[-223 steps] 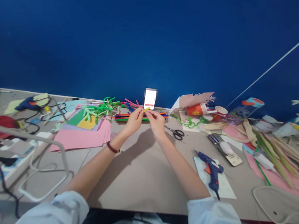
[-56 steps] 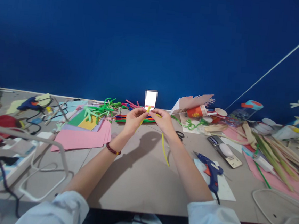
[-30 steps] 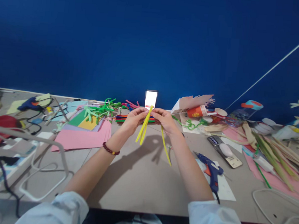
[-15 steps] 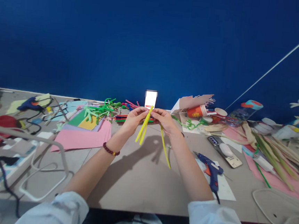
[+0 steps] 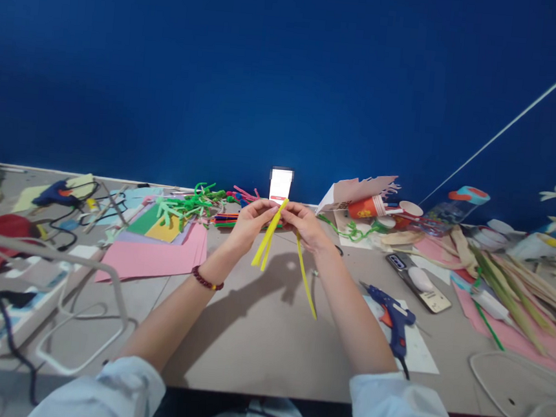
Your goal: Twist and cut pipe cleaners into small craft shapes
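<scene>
Yellow pipe cleaners (image 5: 268, 241) are pinched between my two hands above the middle of the table. My left hand (image 5: 251, 224) closes thumb and fingers on them near their upper end, and their lower ends hang down, slightly spread. My right hand (image 5: 304, 225) grips the same top part from the other side. One longer yellow strand hangs from under my right hand, curving down toward the table. The fingertips meet close together, so how the strands cross there is hidden. Behind my hands lies a bundle of coloured pipe cleaners (image 5: 226, 219), partly covered.
A lit phone (image 5: 280, 185) stands against the blue wall. Green pipe cleaners (image 5: 193, 204) and pink paper (image 5: 149, 259) lie left. To the right are a blue glue gun (image 5: 395, 319), another phone (image 5: 407, 265), red paper cups (image 5: 368, 207) and dried leaves. A power strip (image 5: 31, 297) sits far left.
Earlier only a short yellow tip showed between my fingers; now yellow strands hang below both hands. In the last half second the strands have tilted slightly right at the top.
</scene>
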Demonstrator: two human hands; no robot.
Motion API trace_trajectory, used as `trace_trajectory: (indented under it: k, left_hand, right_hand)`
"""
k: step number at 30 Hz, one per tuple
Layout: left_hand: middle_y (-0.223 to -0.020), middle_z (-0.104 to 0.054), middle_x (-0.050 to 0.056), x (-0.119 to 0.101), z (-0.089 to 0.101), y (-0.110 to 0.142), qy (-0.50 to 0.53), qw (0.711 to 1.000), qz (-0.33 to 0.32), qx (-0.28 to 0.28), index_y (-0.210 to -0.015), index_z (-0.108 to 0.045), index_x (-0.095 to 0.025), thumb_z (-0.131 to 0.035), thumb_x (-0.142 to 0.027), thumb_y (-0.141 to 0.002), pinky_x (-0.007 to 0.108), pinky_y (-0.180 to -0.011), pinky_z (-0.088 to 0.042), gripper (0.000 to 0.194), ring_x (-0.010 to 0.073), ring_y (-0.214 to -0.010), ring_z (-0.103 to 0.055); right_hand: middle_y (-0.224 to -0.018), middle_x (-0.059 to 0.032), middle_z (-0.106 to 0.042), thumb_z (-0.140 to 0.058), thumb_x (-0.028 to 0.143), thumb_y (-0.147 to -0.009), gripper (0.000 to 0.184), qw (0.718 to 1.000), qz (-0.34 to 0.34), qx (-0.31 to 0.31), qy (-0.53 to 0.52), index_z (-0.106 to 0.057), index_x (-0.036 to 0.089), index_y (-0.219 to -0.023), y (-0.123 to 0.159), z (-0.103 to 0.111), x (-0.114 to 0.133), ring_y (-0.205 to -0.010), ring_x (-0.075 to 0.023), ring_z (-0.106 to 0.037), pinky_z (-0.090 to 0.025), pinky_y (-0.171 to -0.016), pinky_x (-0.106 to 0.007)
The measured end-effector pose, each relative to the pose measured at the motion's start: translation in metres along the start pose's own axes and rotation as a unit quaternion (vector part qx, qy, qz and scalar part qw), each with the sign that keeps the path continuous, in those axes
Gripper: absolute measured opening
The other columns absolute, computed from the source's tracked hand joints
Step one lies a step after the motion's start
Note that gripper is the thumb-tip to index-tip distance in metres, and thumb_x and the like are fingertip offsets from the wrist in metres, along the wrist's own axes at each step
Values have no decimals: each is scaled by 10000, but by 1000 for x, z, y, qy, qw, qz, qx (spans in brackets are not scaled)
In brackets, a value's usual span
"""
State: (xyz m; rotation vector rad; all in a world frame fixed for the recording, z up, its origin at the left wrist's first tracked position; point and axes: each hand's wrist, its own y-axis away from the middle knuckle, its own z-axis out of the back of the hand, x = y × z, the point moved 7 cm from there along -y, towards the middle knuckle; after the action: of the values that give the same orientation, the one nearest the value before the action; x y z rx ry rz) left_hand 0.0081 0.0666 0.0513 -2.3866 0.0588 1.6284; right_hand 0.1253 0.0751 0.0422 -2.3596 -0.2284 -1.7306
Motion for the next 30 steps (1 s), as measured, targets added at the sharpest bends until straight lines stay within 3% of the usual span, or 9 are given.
trace_trajectory:
  k: [30]
  left_hand:
    - [-698,-664,-2,-3,-6,3,27,999,26,-1,-769,-668,-167,-769,-319,-642,200,-587,-490,222,88,-592,-604]
  right_hand:
    - [-651,30,-603,-827,369,-542,314,998,-26,35,-51,-640,176,-704,3,-6,-2,-612,-92,-550,-451,-651,-256]
